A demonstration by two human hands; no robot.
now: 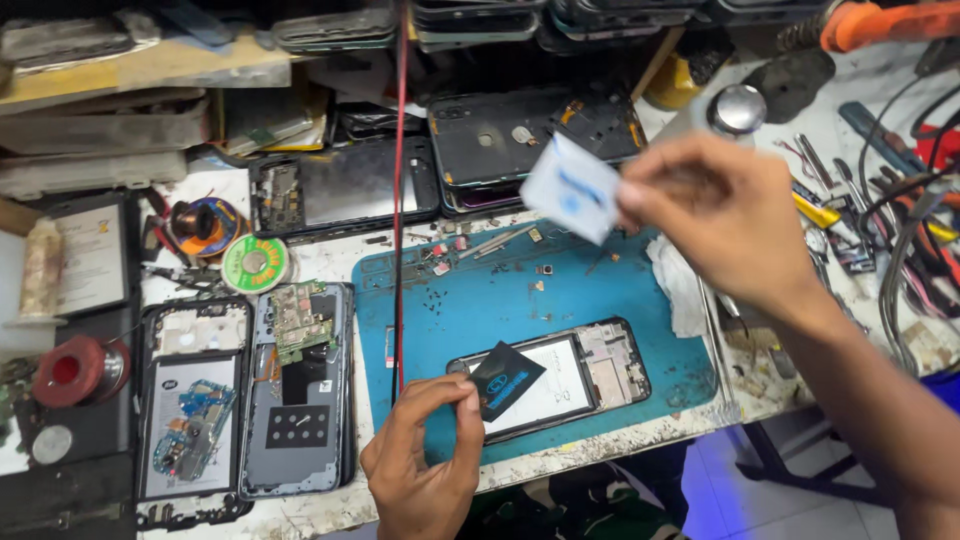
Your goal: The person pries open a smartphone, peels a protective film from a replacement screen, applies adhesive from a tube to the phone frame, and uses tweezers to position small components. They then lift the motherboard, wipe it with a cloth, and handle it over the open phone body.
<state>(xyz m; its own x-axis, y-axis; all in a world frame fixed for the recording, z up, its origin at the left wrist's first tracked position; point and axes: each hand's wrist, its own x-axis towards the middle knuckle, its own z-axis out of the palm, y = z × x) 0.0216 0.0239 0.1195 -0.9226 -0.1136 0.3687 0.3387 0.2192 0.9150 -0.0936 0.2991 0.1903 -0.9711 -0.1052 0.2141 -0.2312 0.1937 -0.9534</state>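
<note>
Dark card (506,380) — pinched by left hand (425,455) — over opened phone (560,375).

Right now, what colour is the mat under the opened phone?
Teal blue mat, seen clearly in the head view.

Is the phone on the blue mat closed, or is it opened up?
Opened up. The phone lies flat on the blue mat with its back cover off, showing bare internal parts at its right end.

We see a teal mat (560,300), a black card with blue emblem (506,380), a white sachet with blue marking (572,188), a green solder spool (255,263), a red spool (70,370), a thin red cable (400,200).
</note>
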